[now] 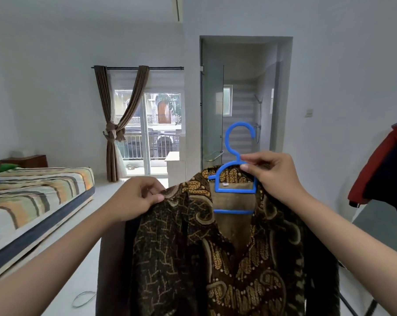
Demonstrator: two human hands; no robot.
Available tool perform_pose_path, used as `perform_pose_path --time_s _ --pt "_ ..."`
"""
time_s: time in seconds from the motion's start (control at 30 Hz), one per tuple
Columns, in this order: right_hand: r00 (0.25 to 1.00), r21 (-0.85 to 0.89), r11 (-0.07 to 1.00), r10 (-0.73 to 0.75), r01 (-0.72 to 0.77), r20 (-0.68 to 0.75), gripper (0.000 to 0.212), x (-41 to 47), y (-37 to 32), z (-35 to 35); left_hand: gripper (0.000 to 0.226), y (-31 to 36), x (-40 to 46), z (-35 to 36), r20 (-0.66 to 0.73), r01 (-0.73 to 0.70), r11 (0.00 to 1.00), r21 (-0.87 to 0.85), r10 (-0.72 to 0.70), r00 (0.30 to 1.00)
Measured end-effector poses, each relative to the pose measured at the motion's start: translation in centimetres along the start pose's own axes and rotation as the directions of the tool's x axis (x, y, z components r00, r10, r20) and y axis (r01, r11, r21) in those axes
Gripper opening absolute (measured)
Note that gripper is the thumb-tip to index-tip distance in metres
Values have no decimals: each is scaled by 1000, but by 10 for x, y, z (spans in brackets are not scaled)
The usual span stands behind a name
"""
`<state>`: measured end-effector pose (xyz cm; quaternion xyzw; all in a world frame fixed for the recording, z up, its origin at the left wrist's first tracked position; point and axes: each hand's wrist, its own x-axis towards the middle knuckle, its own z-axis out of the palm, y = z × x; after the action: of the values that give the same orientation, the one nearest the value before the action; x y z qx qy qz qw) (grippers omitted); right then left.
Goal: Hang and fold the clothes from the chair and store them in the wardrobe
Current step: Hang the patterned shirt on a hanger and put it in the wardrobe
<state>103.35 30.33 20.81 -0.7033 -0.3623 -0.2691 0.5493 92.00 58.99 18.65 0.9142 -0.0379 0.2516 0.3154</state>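
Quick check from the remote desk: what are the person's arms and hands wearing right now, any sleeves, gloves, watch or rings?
Nothing visible. The left hand and right hand are bare, without gloves, and no rings show on the fingers in view. Both forearms are uncovered from wrist to frame edge: no sleeves, watch, bracelet, or markings.
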Motion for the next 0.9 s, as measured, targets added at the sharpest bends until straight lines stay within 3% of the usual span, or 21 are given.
perform_pose_path --time_s 0.2,0.33,0.43,0.57,0.73,0.9 --pt "995 -57 996 -72 68 -62 27 -5 1 2 8 -1 -8 12 -60 -20 992 -126 13 998" --pt "992 -97 992 -85 76 -89 26 -13 -9 7 12 2 -15 8 -31 -21 982 -188 16 999" --pt "981 -189 975 -141 115 -131 28 -25 -21 10 24 5 -22 5 -78 -29 988 -150 18 997" --pt "964 -337 917 -253 212 -83 33 -55 -50 19 29 11 -34 -3 -143 -60 986 -155 37 989" --pt "982 -499 859 -174 115 -74 56 -104 -102 43 25 19 -70 -21 -159 -83 972 -218 48 986" --pt "989 -634 773 -81 -17 -125 64 -155 -158 65 27 23 -122 -32 -90 -112 944 -312 88 992"
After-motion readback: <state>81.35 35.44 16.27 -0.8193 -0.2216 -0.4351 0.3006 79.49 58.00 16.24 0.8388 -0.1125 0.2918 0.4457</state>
